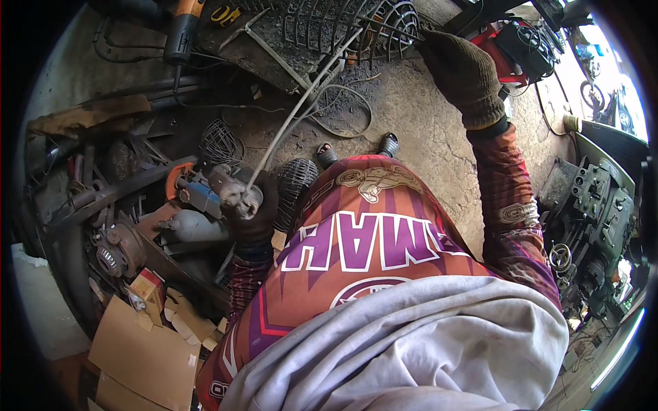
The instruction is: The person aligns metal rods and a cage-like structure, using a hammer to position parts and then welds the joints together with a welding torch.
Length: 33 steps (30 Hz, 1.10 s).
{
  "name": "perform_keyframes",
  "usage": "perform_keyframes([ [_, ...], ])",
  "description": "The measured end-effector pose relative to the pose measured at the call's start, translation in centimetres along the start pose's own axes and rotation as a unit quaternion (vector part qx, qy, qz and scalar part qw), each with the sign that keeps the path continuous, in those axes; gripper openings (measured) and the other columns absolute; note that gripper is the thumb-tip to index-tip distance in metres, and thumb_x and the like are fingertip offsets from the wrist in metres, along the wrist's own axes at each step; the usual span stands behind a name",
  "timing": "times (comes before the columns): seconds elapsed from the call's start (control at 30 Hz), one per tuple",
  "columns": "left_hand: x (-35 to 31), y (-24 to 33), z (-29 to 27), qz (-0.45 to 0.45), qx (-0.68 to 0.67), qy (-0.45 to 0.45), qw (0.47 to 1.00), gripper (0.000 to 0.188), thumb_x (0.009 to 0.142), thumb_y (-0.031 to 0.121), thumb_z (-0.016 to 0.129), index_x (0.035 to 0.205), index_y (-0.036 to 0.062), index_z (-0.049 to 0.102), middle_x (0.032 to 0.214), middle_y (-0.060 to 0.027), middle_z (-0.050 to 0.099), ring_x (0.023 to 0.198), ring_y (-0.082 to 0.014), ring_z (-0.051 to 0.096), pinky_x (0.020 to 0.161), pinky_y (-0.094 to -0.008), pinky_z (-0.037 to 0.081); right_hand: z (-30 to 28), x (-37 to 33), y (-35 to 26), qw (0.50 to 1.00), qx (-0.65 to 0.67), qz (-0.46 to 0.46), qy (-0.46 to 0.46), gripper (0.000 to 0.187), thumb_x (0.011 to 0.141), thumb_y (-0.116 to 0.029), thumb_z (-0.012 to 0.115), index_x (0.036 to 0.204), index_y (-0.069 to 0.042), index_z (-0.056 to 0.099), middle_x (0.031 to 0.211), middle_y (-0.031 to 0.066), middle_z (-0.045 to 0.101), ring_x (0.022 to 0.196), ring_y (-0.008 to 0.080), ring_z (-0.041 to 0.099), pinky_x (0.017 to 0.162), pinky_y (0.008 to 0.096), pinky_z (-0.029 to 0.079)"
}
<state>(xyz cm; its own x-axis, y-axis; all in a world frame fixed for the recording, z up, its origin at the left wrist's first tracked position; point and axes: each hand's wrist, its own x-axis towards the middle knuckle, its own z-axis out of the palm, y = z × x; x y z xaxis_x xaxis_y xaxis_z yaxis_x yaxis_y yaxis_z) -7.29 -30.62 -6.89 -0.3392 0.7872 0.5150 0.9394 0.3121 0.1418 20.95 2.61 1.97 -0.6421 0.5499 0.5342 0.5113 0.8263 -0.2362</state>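
A long pale metal rod [301, 101] slants across the view. Its lower end is in my gloved left hand [248, 198], whose fingers are curled round it. The rod's far end reaches a cage of curved metal bars [393, 46] at the top. My right hand [458, 75], in a brown knit glove, is closed at the right of this cage. From its fingers a thin dark rod [391, 29] runs left to the bars, close to the pale rod's tip. The right fingertips are partly hidden.
A dark work table [264, 58] bears an orange-and-black power tool [181, 34]. Wire cages [295, 188] and a cable loop [370, 116] lie on the floor. A blue-and-orange grinder [195, 192], metal scrap and cardboard [144, 349] crowd the left. Machinery [589, 212] stands right, a red-and-black machine [517, 51] farther back.
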Motion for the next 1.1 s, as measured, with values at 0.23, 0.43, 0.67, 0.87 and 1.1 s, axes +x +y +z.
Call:
perform_keyframes([
  [0.23, 4.2, 2.1, -2.9, -0.415, -0.530, -0.153, 0.724, 0.019, 0.084, 0.014, 0.067, 0.095, 0.0023, 0.058, 0.071, -0.0076, 0.061, 0.059, -0.0188, 0.063, 0.057, -0.0327, 0.052, 0.4, -0.8, 1.1, 0.992, 0.118, 0.043, -0.011, 0.026, 0.088, -0.019, 0.075, 0.112, -0.009, 0.072, 0.097, 0.0109, 0.074, 0.085, 0.0249, 0.073, 0.073, 0.0323, 0.058],
  [0.43, 3.2, 0.5, -1.8, -0.433, -0.577, -0.052, 0.691, 0.031, 0.082, 0.007, 0.067, 0.110, 0.0027, 0.054, 0.083, -0.0106, 0.064, 0.065, -0.0202, 0.068, 0.055, -0.0307, 0.056, 0.0, 0.1, 0.3, 1.000, -0.006, -0.002, -0.002, 0.025, 0.088, -0.017, 0.075, 0.112, -0.008, 0.072, 0.098, 0.0123, 0.073, 0.087, 0.0257, 0.073, 0.074, 0.0327, 0.058],
  [0.67, 2.8, 0.2, -1.5, -0.410, -0.541, -0.096, 0.728, 0.028, 0.086, 0.008, 0.068, 0.109, 0.0025, 0.053, 0.074, -0.0117, 0.066, 0.064, -0.0229, 0.069, 0.058, -0.0318, 0.057, -0.3, 0.3, -0.3, 1.000, 0.017, 0.010, -0.006, 0.026, 0.088, -0.015, 0.074, 0.113, -0.008, 0.073, 0.099, 0.0120, 0.074, 0.089, 0.0258, 0.073, 0.077, 0.0328, 0.058],
  [0.87, 3.1, 0.4, -1.4, -0.396, -0.548, -0.112, 0.729, 0.026, 0.087, 0.010, 0.068, 0.108, 0.0017, 0.054, 0.075, -0.0106, 0.067, 0.066, -0.0219, 0.069, 0.063, -0.0326, 0.056, -0.2, 0.2, -0.2, 1.000, -0.002, 0.009, -0.010, 0.027, 0.088, -0.017, 0.075, 0.114, -0.009, 0.072, 0.100, 0.0116, 0.074, 0.088, 0.0249, 0.073, 0.076, 0.0324, 0.058],
  [1.1, 2.2, 0.6, -0.1, -0.337, -0.525, -0.102, 0.775, 0.022, 0.085, 0.012, 0.068, 0.102, 0.0029, 0.058, 0.071, -0.0081, 0.068, 0.066, -0.0173, 0.067, 0.064, -0.0320, 0.054, 0.0, 0.0, -0.1, 1.000, -0.001, 0.007, -0.004, 0.026, 0.088, -0.017, 0.075, 0.113, -0.009, 0.073, 0.098, 0.0114, 0.074, 0.087, 0.0246, 0.073, 0.075, 0.0321, 0.058],
])
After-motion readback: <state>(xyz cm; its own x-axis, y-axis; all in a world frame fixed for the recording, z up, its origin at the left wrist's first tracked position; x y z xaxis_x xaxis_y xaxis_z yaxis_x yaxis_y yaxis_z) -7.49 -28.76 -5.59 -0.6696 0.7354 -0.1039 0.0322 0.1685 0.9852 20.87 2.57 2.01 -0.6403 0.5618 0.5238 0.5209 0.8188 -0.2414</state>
